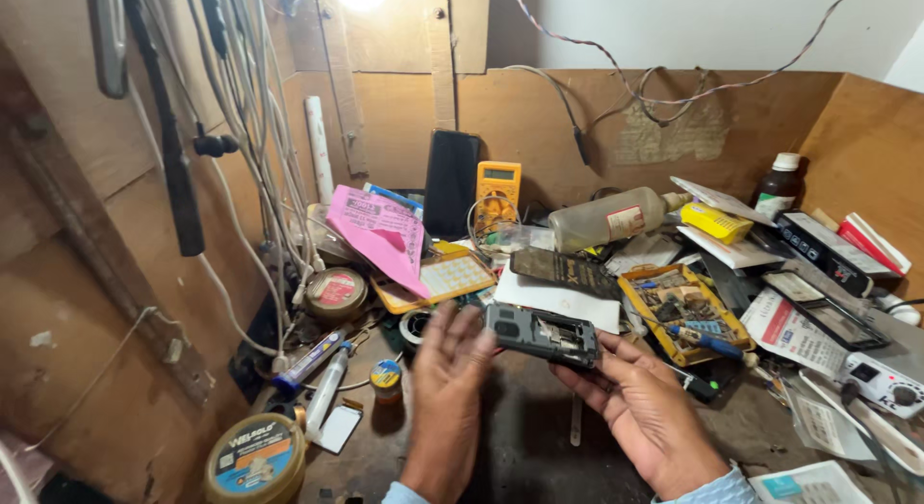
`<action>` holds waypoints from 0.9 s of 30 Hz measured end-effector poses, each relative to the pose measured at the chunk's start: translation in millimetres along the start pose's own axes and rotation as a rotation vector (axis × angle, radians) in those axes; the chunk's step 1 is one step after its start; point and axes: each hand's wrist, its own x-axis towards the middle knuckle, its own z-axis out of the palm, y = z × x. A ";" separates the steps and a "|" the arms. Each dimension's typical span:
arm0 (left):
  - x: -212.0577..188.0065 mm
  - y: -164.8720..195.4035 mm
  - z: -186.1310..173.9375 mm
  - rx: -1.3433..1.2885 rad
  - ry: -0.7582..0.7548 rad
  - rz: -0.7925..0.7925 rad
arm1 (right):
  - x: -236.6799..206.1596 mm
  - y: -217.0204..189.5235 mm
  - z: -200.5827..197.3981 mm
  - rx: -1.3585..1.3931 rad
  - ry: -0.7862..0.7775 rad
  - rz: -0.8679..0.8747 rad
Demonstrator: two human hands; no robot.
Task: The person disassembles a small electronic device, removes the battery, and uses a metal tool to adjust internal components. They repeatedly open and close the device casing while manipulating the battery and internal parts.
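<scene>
Across the whole scene runs a cluttered wooden workbench, boxed in by plywood walls, with a bundle of white cables hanging down its left side. Far back, a black case stands upright beside a yellow multimeter, and to their right a clear bottle lies on its side. Left of centre a pink paper droops over a calculator. A yellow tray of small parts sits right of centre. Near the left corner rests a round tin, with a smaller tin farther back.

Above the bare near middle of the bench, the right hand lies palm up, its fingers loosely curled under the right end of an opened mobile phone, supporting it. The left hand has its fingers spread and nearly straight, fingertips touching the phone's left end without closing round it. The phone sits level between both hands, its inner frame exposed.
</scene>
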 end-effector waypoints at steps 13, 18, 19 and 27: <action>24.8 -30.2 -2.0 -0.232 -0.110 -0.293 | -7.9 0.1 16.6 -0.650 -0.044 -0.308; 23.6 -28.8 1.1 -0.253 -0.133 -0.320 | -5.4 -15.6 31.2 -1.106 -0.180 -0.518; 23.4 -28.9 1.3 -0.257 -0.128 -0.334 | -5.9 -18.0 33.5 -1.132 -0.233 -0.584; 20.2 -33.2 0.5 -0.226 -0.165 -0.323 | -4.2 -33.9 45.0 -1.309 -0.191 -0.542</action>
